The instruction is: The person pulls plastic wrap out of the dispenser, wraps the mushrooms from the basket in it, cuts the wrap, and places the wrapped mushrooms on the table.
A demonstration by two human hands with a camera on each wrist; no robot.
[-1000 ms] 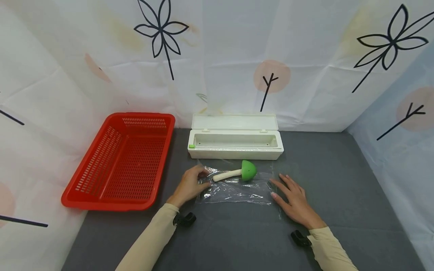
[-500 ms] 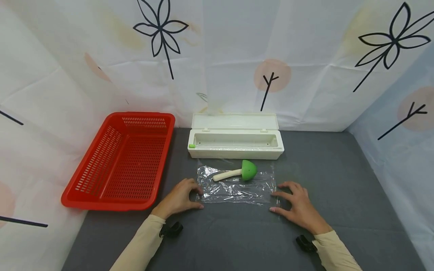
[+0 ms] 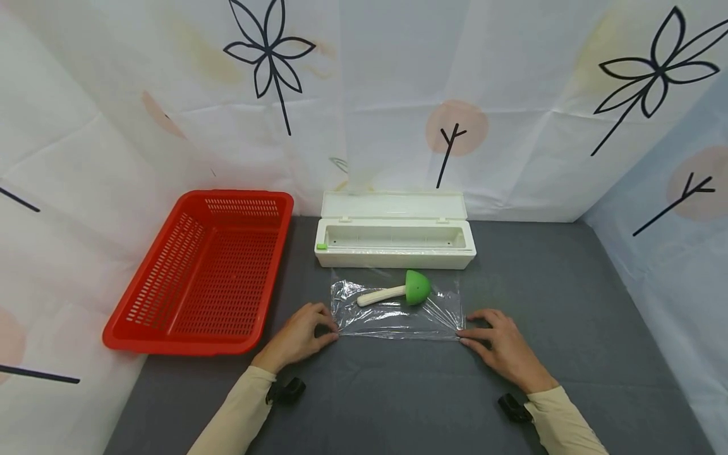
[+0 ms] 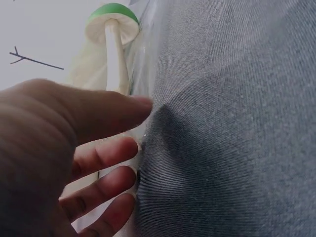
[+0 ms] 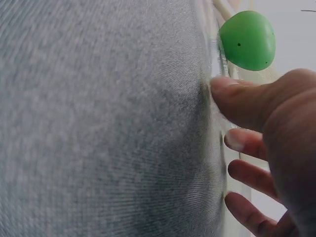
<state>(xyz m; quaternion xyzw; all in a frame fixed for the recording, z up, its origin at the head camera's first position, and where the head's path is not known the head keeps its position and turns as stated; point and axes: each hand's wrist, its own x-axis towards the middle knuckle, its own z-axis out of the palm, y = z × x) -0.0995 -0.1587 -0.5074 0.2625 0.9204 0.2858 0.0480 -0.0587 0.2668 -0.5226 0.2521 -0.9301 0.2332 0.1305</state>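
A sheet of clear plastic wrap (image 3: 387, 325) lies on the dark cloth. On it rests a toy mushroom (image 3: 418, 287), its green cap to the right and its pale ribbed stem to the left. My left hand (image 3: 298, 335) pinches the wrap's front left corner between thumb and fingers. At the front right corner my right hand (image 3: 503, 347) pinches the film, and creases fan out from those fingertips toward the mushroom. The front edge runs nearly straight between both hands. The mushroom's cap (image 5: 248, 42) shows beyond my thumb in the right wrist view.
Behind the wrap stands a long white box (image 3: 395, 259) with its lid raised and a small green tab at its left end. A red plastic basket (image 3: 258, 303) sits at the left. White patterned cloth (image 3: 387, 145) hangs around the back and sides.
My left hand has slid from the wrap's left side to its front corner. My right hand has moved down to the right corner and closed its fingers there. The front edge is now straighter.
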